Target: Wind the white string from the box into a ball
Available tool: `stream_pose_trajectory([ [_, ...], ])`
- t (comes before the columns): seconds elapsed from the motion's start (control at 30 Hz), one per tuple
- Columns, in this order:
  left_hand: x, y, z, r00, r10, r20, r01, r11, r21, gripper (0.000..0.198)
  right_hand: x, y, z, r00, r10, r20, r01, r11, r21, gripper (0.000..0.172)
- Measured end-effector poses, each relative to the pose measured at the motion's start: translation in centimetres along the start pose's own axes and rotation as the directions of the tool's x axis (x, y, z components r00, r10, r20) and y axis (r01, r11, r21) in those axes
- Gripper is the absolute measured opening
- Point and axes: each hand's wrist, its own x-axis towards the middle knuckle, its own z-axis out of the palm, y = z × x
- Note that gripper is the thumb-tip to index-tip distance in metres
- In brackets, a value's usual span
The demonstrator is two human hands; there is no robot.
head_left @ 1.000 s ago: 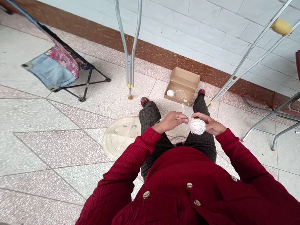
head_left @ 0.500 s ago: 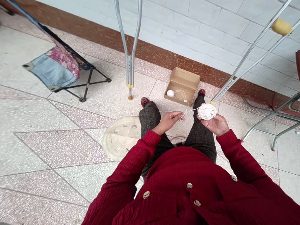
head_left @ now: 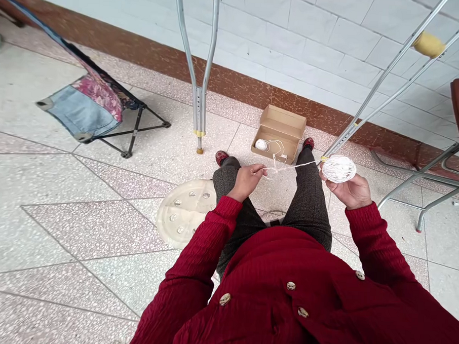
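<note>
Partly behind yarn ball [head_left: 339, 169]; crutch [head_left: 341, 139]

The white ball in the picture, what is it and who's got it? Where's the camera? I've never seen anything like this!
There's no robot here, just a person's two bare hands. The camera is worn on the person's head and looks forward and down, so you see their own red sleeves. The right hand holds the white ball, which looks like wound yarn. A strand stretches from it to the left hand, which pinches it in its fingers. Beyond the hands, on the floor, sits an open cardboard box with a smaller white ball inside. Off to the left stands a low cloth chair.
</note>
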Motion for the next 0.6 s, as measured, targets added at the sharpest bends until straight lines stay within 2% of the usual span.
stream_pose_trajectory([
  [0.07,0.0,0.3,0.2,1.000,0.025,0.003,-0.025,0.999,0.040,0.026,0.2,-0.4,-0.2,1.000,-0.015,-0.018,0.015,0.999,0.031,0.051],
  [0.2,0.2,0.1,0.0,0.999,-0.007,-0.037,0.014,0.986,0.168,0.025,0.3,-1.9,-0.4,0.996,-0.084,-0.018,0.086,0.983,0.160,0.049],
  [0.3,0.3,-0.4,-0.7,0.999,0.026,-0.023,-0.021,0.982,0.189,0.027,0.1,-3.0,-0.4,0.994,-0.104,-0.018,0.105,0.982,0.159,0.051],
  [0.37,0.4,-0.7,-1.0,0.999,0.051,-0.018,-0.048,0.986,0.161,0.029,-0.1,-3.4,-0.4,0.993,-0.111,-0.026,0.113,0.983,0.143,0.050],
  [0.5,0.3,-0.2,-1.0,1.000,0.013,-0.019,-0.012,0.998,0.063,0.033,-0.1,-3.1,-0.4,0.991,-0.126,-0.035,0.129,0.987,0.091,0.050],
  [0.6,0.0,0.9,-0.5,0.996,0.043,0.082,-0.036,0.996,-0.076,0.037,0.2,-2.6,-0.1,0.995,-0.089,-0.043,0.091,0.995,0.047,0.051],
])
